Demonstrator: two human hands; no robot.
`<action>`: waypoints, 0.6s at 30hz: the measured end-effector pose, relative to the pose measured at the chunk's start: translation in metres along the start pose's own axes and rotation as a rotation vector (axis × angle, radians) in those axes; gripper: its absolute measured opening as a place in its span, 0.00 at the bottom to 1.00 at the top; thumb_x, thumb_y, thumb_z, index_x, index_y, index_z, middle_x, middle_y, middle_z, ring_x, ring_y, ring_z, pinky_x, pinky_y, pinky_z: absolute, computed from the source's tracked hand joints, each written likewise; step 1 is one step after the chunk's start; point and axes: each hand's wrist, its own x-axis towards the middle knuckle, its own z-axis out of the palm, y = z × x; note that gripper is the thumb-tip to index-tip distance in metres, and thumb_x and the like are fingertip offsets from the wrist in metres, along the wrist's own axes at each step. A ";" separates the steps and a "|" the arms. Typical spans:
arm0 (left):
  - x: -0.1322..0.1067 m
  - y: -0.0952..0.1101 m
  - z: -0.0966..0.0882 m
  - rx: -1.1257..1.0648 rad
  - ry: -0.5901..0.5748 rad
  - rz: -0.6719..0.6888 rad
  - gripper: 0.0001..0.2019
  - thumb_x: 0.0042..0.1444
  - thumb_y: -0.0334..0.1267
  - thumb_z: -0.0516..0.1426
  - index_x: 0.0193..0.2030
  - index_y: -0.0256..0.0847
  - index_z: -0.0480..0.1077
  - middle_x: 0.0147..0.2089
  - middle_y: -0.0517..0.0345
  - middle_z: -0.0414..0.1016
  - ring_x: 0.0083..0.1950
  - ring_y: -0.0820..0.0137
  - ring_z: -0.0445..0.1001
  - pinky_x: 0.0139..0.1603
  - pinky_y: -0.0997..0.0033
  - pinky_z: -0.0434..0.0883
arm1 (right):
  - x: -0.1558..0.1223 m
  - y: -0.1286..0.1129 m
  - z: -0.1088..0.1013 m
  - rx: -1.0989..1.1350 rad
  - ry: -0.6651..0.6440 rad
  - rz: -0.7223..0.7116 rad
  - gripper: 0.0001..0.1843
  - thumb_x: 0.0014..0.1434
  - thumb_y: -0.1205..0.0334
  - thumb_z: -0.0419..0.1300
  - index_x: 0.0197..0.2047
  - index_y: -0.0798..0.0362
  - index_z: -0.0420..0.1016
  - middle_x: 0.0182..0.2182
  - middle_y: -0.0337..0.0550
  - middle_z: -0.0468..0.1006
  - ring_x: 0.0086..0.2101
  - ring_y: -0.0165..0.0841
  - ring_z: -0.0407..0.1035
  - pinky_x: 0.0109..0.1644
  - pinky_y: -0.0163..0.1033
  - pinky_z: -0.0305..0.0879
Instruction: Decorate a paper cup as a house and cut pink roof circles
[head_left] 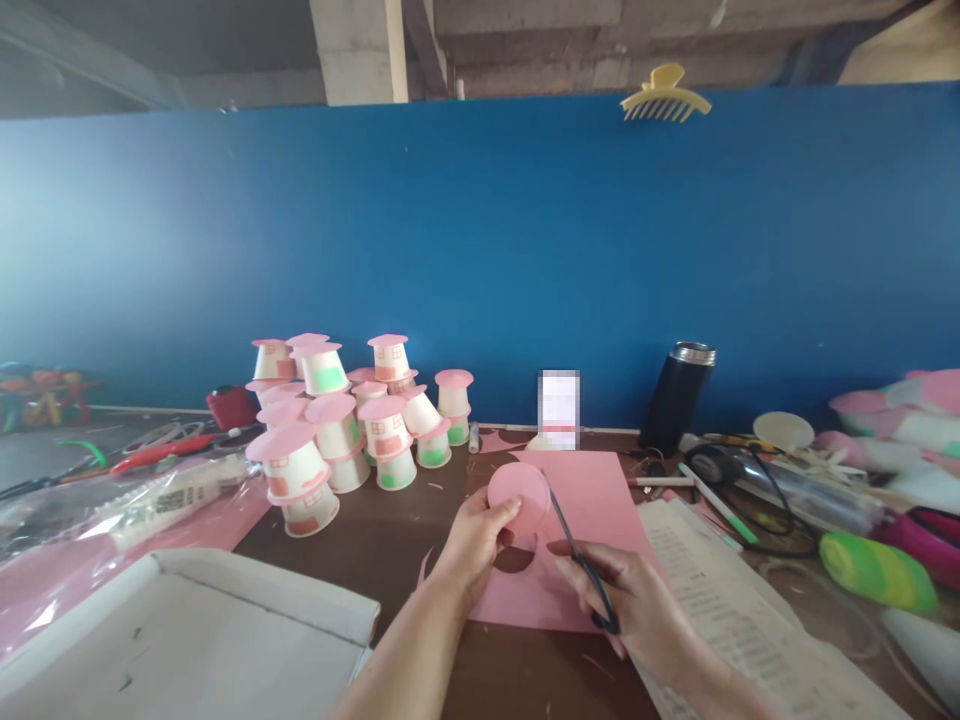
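Note:
My left hand (474,535) pinches a round pink paper disc (517,495) and holds it up above the table. My right hand (634,595) is closed round black scissors (581,555), whose blades point up toward the disc's right edge. Under both hands lies a pink paper sheet (592,500) with a round hole (516,555) cut out of it. To the left stands a pile of white paper cups (337,430) with pink disc tops, stacked upside down like little houses.
A white cardboard box lid (187,630) fills the near left. A printed paper (720,600) lies at the right beside pens, cables and a green bottle (874,570). A dark flask (675,400) stands against the blue partition (480,250).

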 end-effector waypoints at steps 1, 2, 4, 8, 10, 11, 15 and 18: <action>0.000 0.000 0.000 0.000 0.000 0.001 0.20 0.42 0.44 0.69 0.39 0.35 0.75 0.32 0.56 0.75 0.30 0.75 0.67 0.29 0.76 0.60 | 0.000 -0.001 0.000 -0.001 0.001 0.005 0.35 0.58 0.36 0.59 0.50 0.60 0.76 0.16 0.26 0.55 0.13 0.22 0.51 0.14 0.29 0.50; 0.000 0.000 0.000 0.001 0.002 0.002 0.20 0.42 0.44 0.69 0.39 0.35 0.75 0.32 0.56 0.75 0.29 0.75 0.67 0.29 0.76 0.59 | 0.000 -0.001 0.001 0.000 0.001 0.013 0.35 0.57 0.35 0.59 0.50 0.60 0.76 0.16 0.26 0.55 0.13 0.22 0.51 0.14 0.29 0.50; 0.000 0.001 0.000 0.000 0.008 0.003 0.20 0.41 0.45 0.70 0.38 0.36 0.75 0.30 0.57 0.74 0.28 0.75 0.66 0.28 0.76 0.59 | 0.001 -0.002 0.002 0.010 0.004 0.027 0.37 0.55 0.33 0.60 0.50 0.60 0.77 0.16 0.26 0.56 0.13 0.22 0.50 0.13 0.29 0.50; 0.001 0.001 0.000 -0.005 0.023 -0.001 0.20 0.39 0.47 0.70 0.35 0.36 0.75 0.28 0.59 0.73 0.27 0.76 0.66 0.27 0.76 0.59 | 0.000 -0.003 0.002 0.029 0.006 0.034 0.38 0.53 0.32 0.60 0.49 0.60 0.77 0.16 0.27 0.57 0.13 0.22 0.50 0.13 0.29 0.50; 0.001 0.001 0.000 -0.008 0.029 -0.002 0.20 0.39 0.47 0.70 0.35 0.36 0.74 0.29 0.59 0.73 0.27 0.76 0.66 0.28 0.76 0.59 | 0.000 -0.002 0.001 0.027 -0.003 0.036 0.37 0.54 0.33 0.60 0.49 0.59 0.77 0.16 0.27 0.57 0.13 0.22 0.51 0.14 0.29 0.50; 0.002 0.000 0.000 -0.008 0.032 -0.001 0.20 0.39 0.47 0.70 0.35 0.36 0.74 0.29 0.59 0.73 0.27 0.76 0.66 0.28 0.76 0.59 | 0.000 -0.002 0.001 0.026 -0.005 0.034 0.36 0.54 0.33 0.60 0.50 0.59 0.78 0.16 0.27 0.57 0.13 0.22 0.51 0.14 0.29 0.50; 0.004 -0.002 -0.002 -0.008 0.044 0.007 0.20 0.39 0.49 0.70 0.34 0.37 0.74 0.28 0.59 0.72 0.27 0.76 0.66 0.28 0.75 0.60 | 0.000 0.000 0.000 0.022 -0.016 0.019 0.35 0.56 0.35 0.60 0.50 0.59 0.78 0.16 0.27 0.56 0.13 0.22 0.51 0.14 0.29 0.50; 0.006 -0.005 -0.003 -0.008 0.054 0.019 0.21 0.39 0.50 0.70 0.32 0.37 0.73 0.27 0.61 0.71 0.26 0.76 0.65 0.28 0.75 0.60 | 0.000 0.000 0.001 0.026 -0.027 0.027 0.34 0.56 0.36 0.60 0.50 0.59 0.78 0.16 0.27 0.58 0.13 0.22 0.51 0.14 0.29 0.50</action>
